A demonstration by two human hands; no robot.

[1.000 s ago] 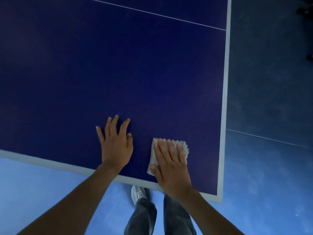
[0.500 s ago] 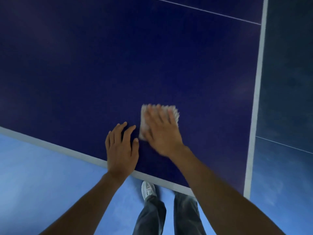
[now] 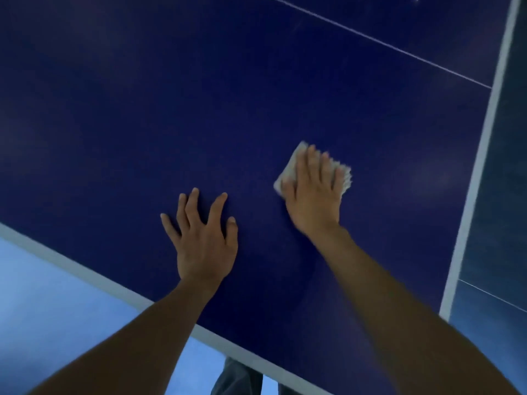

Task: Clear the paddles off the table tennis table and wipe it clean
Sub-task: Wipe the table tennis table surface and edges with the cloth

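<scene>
Dark blue, matte: the flat top of the table tennis table (image 3: 199, 95) fills most of the head view, seen from above and at a slant. A broad white band (image 3: 85, 273) runs along its near edge and another (image 3: 482, 155) along its right side; the two meet at the corner, lower right. A thin white line (image 3: 379, 42) crosses the top at upper right.

Lighter blue smooth floor (image 3: 42, 295) shows below the near edge, at left. A darker stretch of it lies past the right edge, crossed by a fine pale line (image 3: 490, 293).

Two bare forearms reach up from the bottom of the frame over the near edge.

Left hand (image 3: 204, 246): palm down, flat on the blue surface a little in from the near band. Fingers straight and spread wide, thumb out to the right. It holds nothing.

Right hand (image 3: 313, 195): farther in on the table, up and to the right of the left hand, the two apart. Fingers straight and close together, pressing flat on the small pale grey-white folded cloth (image 3: 346, 178). The cloth lies on the tabletop under the palm and fingers. Its corners show past the fingertips and the thumb, and its right edge looks frayed. Hand and cloth are slightly blurred.

Grey trouser leg (image 3: 236, 377): a small patch below the near edge, bottom centre.
</scene>
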